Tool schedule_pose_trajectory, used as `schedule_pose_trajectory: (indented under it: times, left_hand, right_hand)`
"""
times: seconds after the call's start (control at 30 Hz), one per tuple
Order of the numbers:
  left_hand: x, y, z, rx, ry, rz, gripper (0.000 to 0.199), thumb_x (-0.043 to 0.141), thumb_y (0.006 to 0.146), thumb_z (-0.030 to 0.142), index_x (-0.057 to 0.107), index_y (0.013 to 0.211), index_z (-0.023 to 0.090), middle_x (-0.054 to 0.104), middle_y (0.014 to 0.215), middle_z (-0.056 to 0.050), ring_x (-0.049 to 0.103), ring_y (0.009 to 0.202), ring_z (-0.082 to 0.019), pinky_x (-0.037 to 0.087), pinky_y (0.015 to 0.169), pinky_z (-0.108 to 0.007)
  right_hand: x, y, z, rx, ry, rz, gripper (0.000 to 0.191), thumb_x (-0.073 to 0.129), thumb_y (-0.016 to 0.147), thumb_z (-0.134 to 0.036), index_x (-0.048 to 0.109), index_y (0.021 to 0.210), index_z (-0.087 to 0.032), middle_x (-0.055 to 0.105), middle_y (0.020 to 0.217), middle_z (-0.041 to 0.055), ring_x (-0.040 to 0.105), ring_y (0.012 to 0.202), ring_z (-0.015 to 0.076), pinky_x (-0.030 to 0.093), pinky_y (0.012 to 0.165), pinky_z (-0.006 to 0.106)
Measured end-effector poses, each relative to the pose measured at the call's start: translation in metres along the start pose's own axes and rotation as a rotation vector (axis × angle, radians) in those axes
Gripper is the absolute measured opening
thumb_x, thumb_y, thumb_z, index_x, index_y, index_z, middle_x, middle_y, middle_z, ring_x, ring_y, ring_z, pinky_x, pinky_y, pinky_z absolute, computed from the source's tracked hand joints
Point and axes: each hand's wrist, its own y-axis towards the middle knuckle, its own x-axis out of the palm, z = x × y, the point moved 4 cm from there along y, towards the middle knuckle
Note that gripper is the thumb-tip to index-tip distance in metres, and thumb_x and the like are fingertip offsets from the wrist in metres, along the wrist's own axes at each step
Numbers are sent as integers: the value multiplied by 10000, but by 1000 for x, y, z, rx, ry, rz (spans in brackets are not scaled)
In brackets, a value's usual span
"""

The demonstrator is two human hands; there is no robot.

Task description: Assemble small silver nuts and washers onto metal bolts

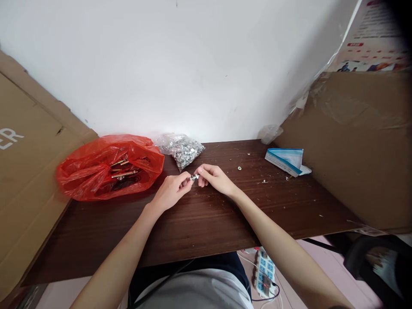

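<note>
My left hand (174,188) is closed, with thumb and forefinger pinching a small silvery bolt-like metal piece (194,177) above the table. At the right end of that piece, the fingertips of my right hand (214,177) are closed together and touch it. Its exact kind is too small to make out, though a wider ring shows partway along it. Behind my left hand lies a clear plastic bag (186,151) full of small shiny metal parts. To the left sits an open red plastic bag (109,169) with several long brass-coloured bolts (125,174) in it.
A dark brown table (199,227) carries scattered scraps and a small metal ring (239,168). On the right lies a blue and white box (285,161). Cardboard walls (354,150) flank both sides, with a white wall behind. Below the front edge is a power strip (264,274).
</note>
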Motion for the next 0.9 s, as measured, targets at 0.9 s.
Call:
schedule_pose_trajectory:
  times: [0.9]
  left_hand:
    - [1,0,-2,-17,31,14,144,455,904,290,557,870,194,522,622,44,454,538,-87,349,554,-183]
  right_hand:
    - [1,0,3,77,49,-54,368,518,870,-523,568,917,-161,646,683,15,582,576,109,422,517,228]
